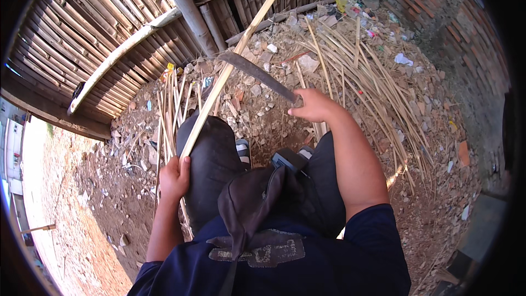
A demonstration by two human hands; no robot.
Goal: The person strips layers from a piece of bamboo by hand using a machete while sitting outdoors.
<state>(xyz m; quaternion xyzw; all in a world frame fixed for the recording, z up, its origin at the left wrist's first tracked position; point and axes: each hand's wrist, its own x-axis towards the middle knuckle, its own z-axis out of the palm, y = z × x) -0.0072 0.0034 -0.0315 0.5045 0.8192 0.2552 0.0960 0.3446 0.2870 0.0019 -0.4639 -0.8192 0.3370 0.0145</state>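
A long, pale wooden strip (222, 81) is held near its lower end by the left grip (174, 177), whose fingers are closed around it beside the left knee. From this grip the strip is slanted up and to the right, its far end raised well beyond both hands.

A knife (264, 78) with a long, dark, curved blade is held in the right grip (313, 105), which is closed around the handle end; the handle itself is mostly hidden by the hand. The blade is pointed up and left from the right grip, and the strip is crossed by it near the tip. Whether the two are touching cannot be told.

Between the two grips, dark trousers (208, 156) are seen on bent legs, with a dark bag (246, 203) set in the lap, below the right grip and to its left. Beyond the left grip, a small bundle of strips (171, 104) is stood. To the right of the right grip, a larger pile of strips (378, 101) is spread over rubble-strewn ground (257, 112). Farther out, the scene is bordered by a bamboo wall (71, 38) and a brick wall (438, 11).
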